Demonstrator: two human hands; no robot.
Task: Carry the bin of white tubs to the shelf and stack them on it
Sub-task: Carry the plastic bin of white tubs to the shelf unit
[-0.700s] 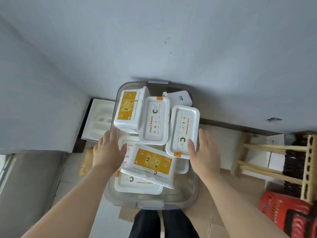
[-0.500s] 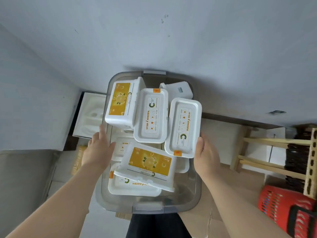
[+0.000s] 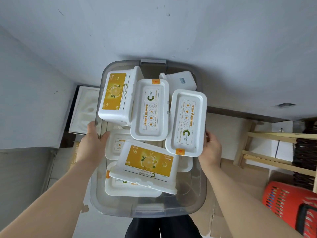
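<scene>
Hands on either side tell the story: the left hand (image 3: 93,143) is hooked over the left rim of the bin (image 3: 149,209), thumb inside and fingers outside, while the right hand (image 3: 211,148) presses against the opposite rim, its fingers partly hidden behind an overhanging tub, so how firmly that grip has closed I cannot tell. Taking it by the two long sides, level with each other, looks like the sensible way to keep a loose load from sliding when it comes up. The bin is smoky translucent plastic with rounded corners and a latch tab at each end, and it sits low in front of the person's legs, close to a pale grey wall (image 3: 171,28). Inside, the white tubs (image 3: 149,110) lie jumbled, not stacked: rectangular, soft-cornered, matte white plastic with recessed lids, small orange tabs and glossy orange labels. One labelled tub (image 3: 148,166) lies tilted across the others near the front, and another (image 3: 187,122) juts over the right rim. Off to the right stand a wooden frame (image 3: 267,152) and a red mesh basket (image 3: 291,201). No shelf is clearly in sight, so carrying appears only to be starting.
</scene>
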